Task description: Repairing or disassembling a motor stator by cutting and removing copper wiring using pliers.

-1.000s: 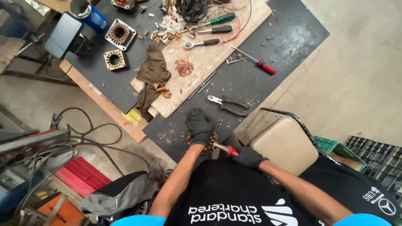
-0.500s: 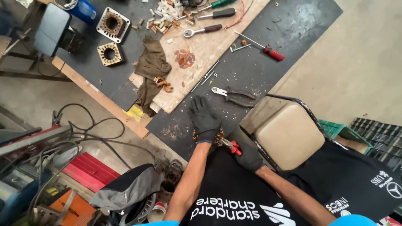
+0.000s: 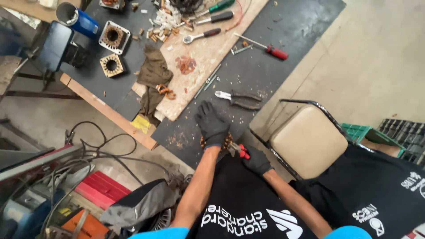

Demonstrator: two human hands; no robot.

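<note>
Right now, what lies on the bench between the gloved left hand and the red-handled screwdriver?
In the head view, grey-handled pliers lie between the left hand and the red-handled screwdriver, on the dark mat.

Matt black knitted-cloth gloves covered each hand (image 3: 211, 125), the red-handled tool (image 3: 242, 152) looked glossy plastic, and the desk's (image 3: 265, 75) dark rubbery mat lay beside rough pale plywood (image 3: 208, 57).

Both hands wear dark gloves and meet at the near edge of the surface. The left hand (image 3: 212, 125) lies palm down, fingers spread and curled. The right hand (image 3: 256, 160) is closed in a fist just beside it. Both forearms are bare.
</note>
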